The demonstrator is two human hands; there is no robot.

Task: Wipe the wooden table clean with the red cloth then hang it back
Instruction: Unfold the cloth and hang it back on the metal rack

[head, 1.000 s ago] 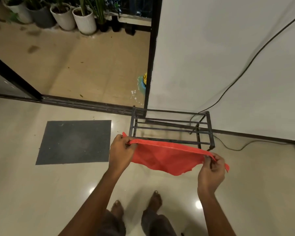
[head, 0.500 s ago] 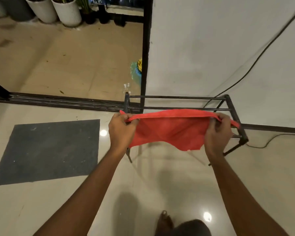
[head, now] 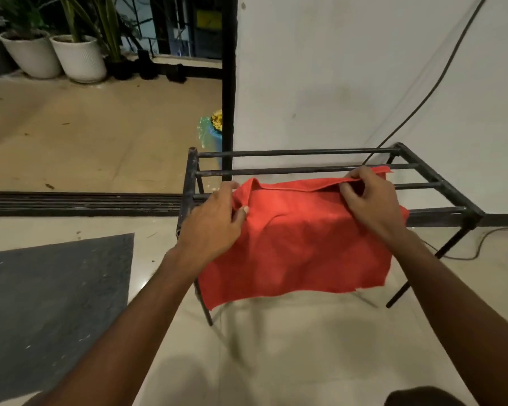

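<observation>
Cloth: the cloth (head: 299,247) is laid over the near rails (head: 437,211) of the rack (head: 188,183). Its larger part hangs down the front, clear of the floor (head: 305,347).
Left hand: the left hand (head: 214,227) is closed lightly on the cloth's upper left edge, which is pinched between the thumb and the fingers (head: 229,189).
Right hand: the right hand (head: 373,203) is curled, and the folded top hem is nipped in its fingers (head: 346,190) near the right corner.
Stage: the hanging-back step is judged to be in hand. Whether the wiping was finished cannot be told from this view.
Risk, slipping: far more cloth hangs in front than lies on top. Once both grips are let go, the cloth could be dragged off the thin rails by that weight and dropped on the floor.
Risk, bunching: the hem is doubled over along the top. If it is not spread flat, a ridge may be left and the cloth hung crooked.
Risk, rack: the frame looks light and is carried on slim legs over a glossy floor, so it could be shifted or tipped by a hard forward tug.
Risk, cable: a cable (head: 423,98) runs down the wall behind the rack's right end and might be caught if the rack is pushed back.
</observation>
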